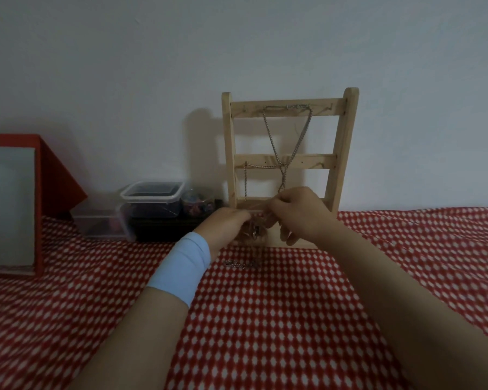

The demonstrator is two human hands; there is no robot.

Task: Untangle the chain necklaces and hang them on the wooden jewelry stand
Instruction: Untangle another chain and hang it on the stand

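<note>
The left hand (pixel 231 225) and the right hand (pixel 300 212) are close together. Both have curled fingers that pinch a tangle (pixel 255 228) of thin chains between them. It is blurry there, so I can't see each link.

At 6 o'clock from the hands, a loose bit (pixel 241 263) of chain lies on the cloth (pixel 265 333), which is red with white dots. The left wrist wears a blue band (pixel 182 266).

At 12 o'clock, right behind the hands, the stand (pixel 228 153) is up by the wall. A long chain (pixel 268 130) hangs from its top bar and comes down to just above the right hand. A short chain (pixel 246 178) hangs from the middle bar.

At 9 o'clock sit clear boxes (pixel 152 192) and a jar (pixel 197 204) of small colored things. Farther that way is a red box (pixel 12 204).
</note>
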